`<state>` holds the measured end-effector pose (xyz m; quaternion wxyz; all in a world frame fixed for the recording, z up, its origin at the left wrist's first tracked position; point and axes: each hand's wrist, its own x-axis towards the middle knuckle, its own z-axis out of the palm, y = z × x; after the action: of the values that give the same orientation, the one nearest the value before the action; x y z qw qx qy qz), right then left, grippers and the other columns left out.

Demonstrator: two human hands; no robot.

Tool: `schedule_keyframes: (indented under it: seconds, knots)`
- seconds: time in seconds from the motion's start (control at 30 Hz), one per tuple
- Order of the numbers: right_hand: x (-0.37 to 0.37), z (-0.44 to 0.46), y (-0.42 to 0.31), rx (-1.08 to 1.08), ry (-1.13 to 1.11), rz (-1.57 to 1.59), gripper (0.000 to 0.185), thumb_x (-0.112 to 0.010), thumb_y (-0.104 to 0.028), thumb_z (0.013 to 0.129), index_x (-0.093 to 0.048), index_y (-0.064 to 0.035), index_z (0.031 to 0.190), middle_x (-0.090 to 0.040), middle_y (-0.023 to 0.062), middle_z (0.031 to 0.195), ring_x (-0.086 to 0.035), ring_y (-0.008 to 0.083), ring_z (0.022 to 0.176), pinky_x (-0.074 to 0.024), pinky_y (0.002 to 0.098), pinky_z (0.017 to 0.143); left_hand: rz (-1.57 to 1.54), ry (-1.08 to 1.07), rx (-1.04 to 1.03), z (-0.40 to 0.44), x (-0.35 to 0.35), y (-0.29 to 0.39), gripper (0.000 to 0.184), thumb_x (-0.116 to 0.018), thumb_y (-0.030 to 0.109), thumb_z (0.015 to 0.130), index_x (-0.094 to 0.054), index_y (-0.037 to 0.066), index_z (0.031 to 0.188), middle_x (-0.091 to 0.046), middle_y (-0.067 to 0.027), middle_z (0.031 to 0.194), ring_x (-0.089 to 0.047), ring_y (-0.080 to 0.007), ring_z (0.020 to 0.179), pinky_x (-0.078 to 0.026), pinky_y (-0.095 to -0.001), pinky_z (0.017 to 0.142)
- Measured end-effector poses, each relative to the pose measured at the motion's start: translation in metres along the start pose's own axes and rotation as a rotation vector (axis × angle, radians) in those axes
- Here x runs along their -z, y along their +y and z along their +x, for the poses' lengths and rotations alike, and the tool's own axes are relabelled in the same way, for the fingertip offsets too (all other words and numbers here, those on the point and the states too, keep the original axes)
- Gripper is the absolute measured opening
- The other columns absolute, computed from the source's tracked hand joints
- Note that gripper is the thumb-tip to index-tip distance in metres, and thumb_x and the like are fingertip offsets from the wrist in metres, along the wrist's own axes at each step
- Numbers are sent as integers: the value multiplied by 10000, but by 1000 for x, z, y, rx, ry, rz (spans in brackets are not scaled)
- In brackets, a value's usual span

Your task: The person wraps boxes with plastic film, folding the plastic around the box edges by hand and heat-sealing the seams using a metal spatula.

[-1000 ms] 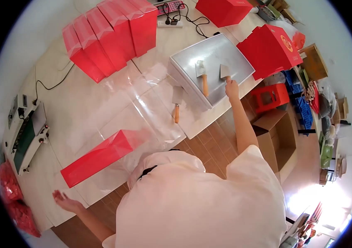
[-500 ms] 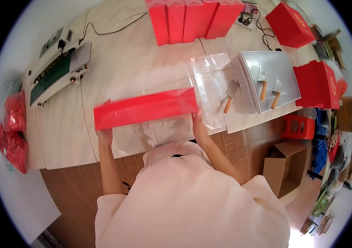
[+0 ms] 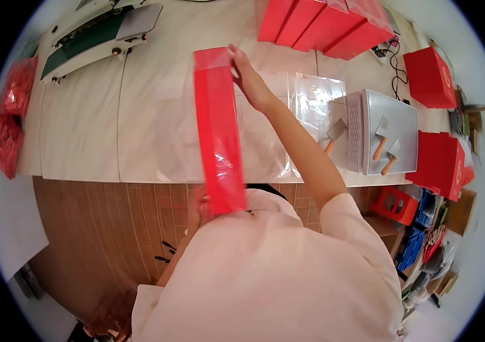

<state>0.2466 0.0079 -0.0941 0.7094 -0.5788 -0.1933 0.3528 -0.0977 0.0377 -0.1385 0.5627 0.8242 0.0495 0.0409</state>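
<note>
A long red box (image 3: 218, 131) in clear film is upright in the view, its near end close to my body and its far end over the table. My right hand (image 3: 248, 77) holds the far end at its right edge. At the near end, my left hand (image 3: 199, 206) grips the left side, partly hidden and blurred. Clear plastic film (image 3: 271, 137) lies under and beside the box. To the right, a metal plate (image 3: 405, 125) on a white case bears two orange-handled scrapers, and a third scraper (image 3: 336, 131) lies beside the case.
Several wrapped red boxes (image 3: 328, 25) stand at the back. A sealing machine (image 3: 100, 43) is at the back left, near bags of red items (image 3: 17, 88). More red boxes (image 3: 439, 162) are at the right, with a red stool (image 3: 394, 205) below.
The red box has turned from lying crosswise to pointing away from me. My right hand has moved up and left with its far end; my left hand is nearer my body.
</note>
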Motion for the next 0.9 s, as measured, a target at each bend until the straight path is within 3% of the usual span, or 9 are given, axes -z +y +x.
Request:
schedule_keyframes:
  seconds: [0.1, 0.27, 0.33, 0.43, 0.6, 0.73, 0.77, 0.8, 0.9]
  knots:
    - [2, -7, -10, -92, -194, -22, 751, -230, -618, 982, -278, -64, 1487, -298, 147, 1527, -254, 252, 1426, -210, 407, 1167, 82, 10, -34, 18, 5, 14, 408, -384, 315, 1025, -531, -8, 1226, -547, -167, 1264, -542, -257, 1151, -447, -385, 934]
    - [65, -89, -7, -65, -32, -151, 655, -176, -513, 1026, -448, -26, 1370, -564, 160, 1311, -486, 255, 1270, -296, 393, 1116, -195, 1017, 88, 104, 43, 2, 438, -358, 332, 1038, -413, -6, 1312, -458, -161, 1368, -390, -233, 1309, -260, -397, 1120]
    - [75, -137, 13, 8, 247, -135, 645, -188, -499, 1028, -495, -3, 1304, -596, 162, 1268, -516, 251, 1236, -303, 381, 1104, -288, 1070, 86, 143, 77, -10, 561, -287, 447, 1037, -381, 0, 1364, -399, -169, 1440, -361, -241, 1343, -222, -405, 1144]
    - [45, -194, 30, 67, 672, 28, 596, -205, -463, 1034, -530, -4, 1233, -583, 149, 1278, -469, 243, 1273, -270, 386, 1116, -511, 851, 68, 183, 101, -35, 680, -226, 549, 1017, -355, 10, 1411, -362, -143, 1485, -338, -229, 1366, -207, -387, 1148]
    - [8, -193, 65, 119, 644, 90, 564, -228, -457, 1026, -529, -40, 1258, -562, 120, 1255, -463, 206, 1211, -271, 361, 1090, -609, 878, 222, 191, 97, -42, 717, -204, 594, 1003, -405, 29, 1395, -447, -76, 1423, -378, -192, 1332, -216, -330, 1134]
    - [29, -165, 46, 76, 490, 164, 530, -259, -445, 1029, -489, -36, 1275, -551, 105, 1244, -470, 204, 1182, -314, 335, 1054, -446, 906, 68, 139, 116, -87, 701, -262, 611, 986, -407, 54, 1387, -468, -101, 1405, -420, -229, 1306, -312, -423, 1086]
    - [35, -161, 45, -2, 394, 110, 512, -281, -434, 1030, -458, -36, 1299, -537, 99, 1268, -457, 205, 1207, -304, 339, 1062, -408, 913, 30, 135, 107, -61, 582, -268, 589, 999, -513, 91, 1174, -558, -60, 1201, -501, -190, 1155, -375, -386, 1014]
    - [35, -155, 49, 53, 370, 222, 439, -343, -374, 1034, -477, -29, 1270, -543, 95, 1241, -470, 192, 1185, -351, 351, 1028, -474, 871, 77, 126, 116, -66, 604, -243, 590, 1000, -507, 92, 1216, -530, -89, 1301, -483, -215, 1216, -346, -409, 1049]
    - [66, -161, 32, 256, 570, -397, 319, -526, -189, 954, -508, -22, 1225, -549, 130, 1218, -512, 252, 1154, -400, 367, 972, -444, 910, 124, 124, 135, -46, 653, -222, 523, 1025, -483, -23, 1273, -547, -112, 1276, -440, -221, 1277, -289, -409, 1106]
